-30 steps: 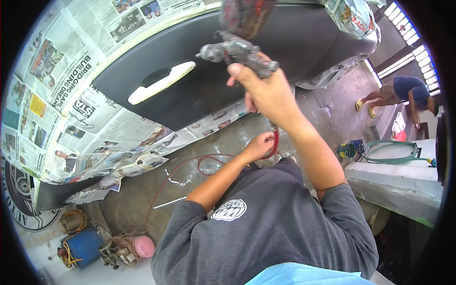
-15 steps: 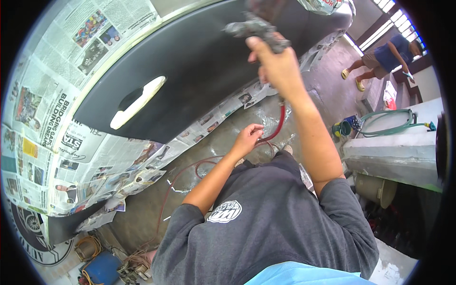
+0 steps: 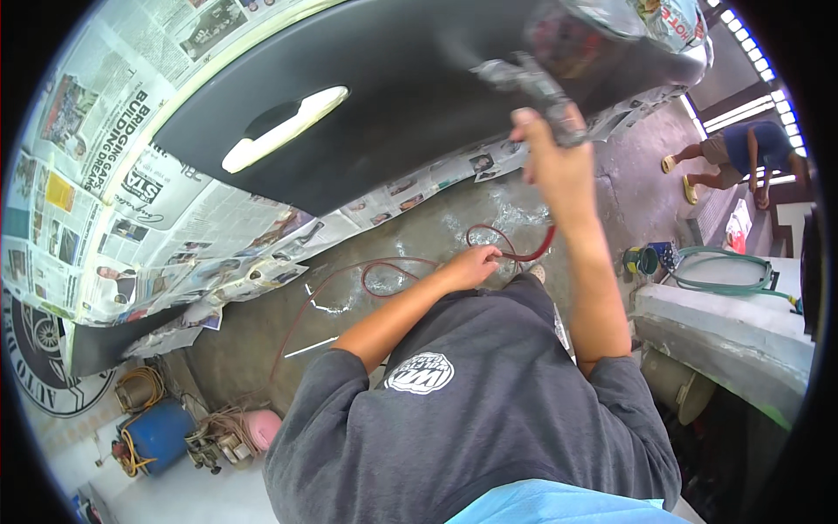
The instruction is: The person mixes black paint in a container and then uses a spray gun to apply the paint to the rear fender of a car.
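My right hand [image 3: 563,170] is wrapped round the grip of a spray gun [image 3: 546,87], which is covered in grey-stained wrapping. A blurred, dark see-through cup [image 3: 566,44] sits on the gun. The nozzle faces a dark grey car door panel [image 3: 393,105], and a faint pale mist shows in front of it. Pale masking tape covers the door handle [image 3: 288,131]. Low in front of my body, my left hand [image 3: 471,266] is closed at the red air hose [image 3: 534,254], its fingertips pinching it. My right forearm hides where the hose meets the gun.
Newspaper [image 3: 87,131] masks the car around the panel. The hose lies in loops on the stained concrete floor [image 3: 349,288]. A person [image 3: 755,153] bends over steps at right. A green hose [image 3: 724,271] lies on a ledge; a blue tank [image 3: 161,432] stands lower left.
My right hand and the spray gun have moved right along the panel. The view has shifted, and my left fingers are drawn closer together at the hose. The other person bends with both hands together.
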The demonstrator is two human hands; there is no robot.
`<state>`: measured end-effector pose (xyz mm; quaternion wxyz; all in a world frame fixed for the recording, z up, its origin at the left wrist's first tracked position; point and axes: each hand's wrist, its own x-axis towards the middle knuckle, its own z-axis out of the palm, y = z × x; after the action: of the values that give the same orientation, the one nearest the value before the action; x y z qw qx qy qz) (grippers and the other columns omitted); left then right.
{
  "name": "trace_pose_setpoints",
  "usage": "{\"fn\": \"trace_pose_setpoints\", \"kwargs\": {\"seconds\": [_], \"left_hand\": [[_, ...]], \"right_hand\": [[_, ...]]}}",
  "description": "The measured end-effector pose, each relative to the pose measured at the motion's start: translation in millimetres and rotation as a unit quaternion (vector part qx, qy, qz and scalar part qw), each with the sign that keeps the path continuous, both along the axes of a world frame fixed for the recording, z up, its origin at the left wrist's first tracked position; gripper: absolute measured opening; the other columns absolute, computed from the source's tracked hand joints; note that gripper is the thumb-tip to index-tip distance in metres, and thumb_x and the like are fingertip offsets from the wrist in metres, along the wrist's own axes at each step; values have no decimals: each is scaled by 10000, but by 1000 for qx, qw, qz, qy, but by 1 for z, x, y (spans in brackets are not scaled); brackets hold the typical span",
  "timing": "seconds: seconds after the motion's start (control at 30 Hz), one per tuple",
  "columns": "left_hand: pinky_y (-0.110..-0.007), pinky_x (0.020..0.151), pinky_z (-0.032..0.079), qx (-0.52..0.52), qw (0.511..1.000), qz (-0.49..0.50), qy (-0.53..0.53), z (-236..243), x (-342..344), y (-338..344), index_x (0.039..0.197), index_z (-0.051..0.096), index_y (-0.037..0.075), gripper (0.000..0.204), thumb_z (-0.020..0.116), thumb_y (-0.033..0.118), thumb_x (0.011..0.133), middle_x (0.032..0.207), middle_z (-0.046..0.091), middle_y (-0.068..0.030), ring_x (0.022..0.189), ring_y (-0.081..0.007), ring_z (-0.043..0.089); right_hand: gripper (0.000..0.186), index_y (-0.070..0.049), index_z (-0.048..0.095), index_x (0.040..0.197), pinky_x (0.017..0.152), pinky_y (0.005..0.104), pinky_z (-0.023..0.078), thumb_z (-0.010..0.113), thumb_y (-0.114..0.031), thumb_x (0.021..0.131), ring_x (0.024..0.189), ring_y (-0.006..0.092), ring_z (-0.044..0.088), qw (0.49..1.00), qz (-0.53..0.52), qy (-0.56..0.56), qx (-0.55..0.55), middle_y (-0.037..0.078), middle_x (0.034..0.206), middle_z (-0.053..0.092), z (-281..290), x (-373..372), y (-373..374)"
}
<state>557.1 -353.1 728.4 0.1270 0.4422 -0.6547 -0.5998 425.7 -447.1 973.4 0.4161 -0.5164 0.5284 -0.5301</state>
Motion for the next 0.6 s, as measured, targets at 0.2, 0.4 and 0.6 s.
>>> {"fn": "trace_pose_setpoints", "kwargs": {"seconds": [0.2, 0.4, 0.6], "left_hand": [[-399, 975, 500, -49, 994, -30, -96, -9, 19, 25, 1327, 595, 14, 426, 584, 234, 963, 1219, 640, -196, 1149, -324, 631], [-430, 1018, 478, -60, 985, -97, -132, -14, 25, 32, 1333, 596, 25, 434, 564, 272, 977, 1263, 626, -213, 1198, -363, 604], [-438, 1055, 456, -40, 986, -89, -133, -12, 24, 32, 1332, 602, 33, 430, 554, 277, 981, 1275, 621, -219, 1241, -373, 576]], "right_hand": [[399, -48, 633, 1145, 511, 271, 461, 767, -355, 927, 543, 71, 557, 978, 195, -25, 66, -8, 733, 640, -9, 45, 27], [311, -61, 638, 1102, 489, 245, 419, 744, -310, 949, 539, 47, 516, 995, 75, -53, 48, -19, 756, 637, -34, 1, 22], [276, -51, 625, 1118, 492, 242, 424, 711, -270, 974, 541, 55, 530, 989, -148, 9, -8, 21, 849, 680, -56, -74, 24]]}}
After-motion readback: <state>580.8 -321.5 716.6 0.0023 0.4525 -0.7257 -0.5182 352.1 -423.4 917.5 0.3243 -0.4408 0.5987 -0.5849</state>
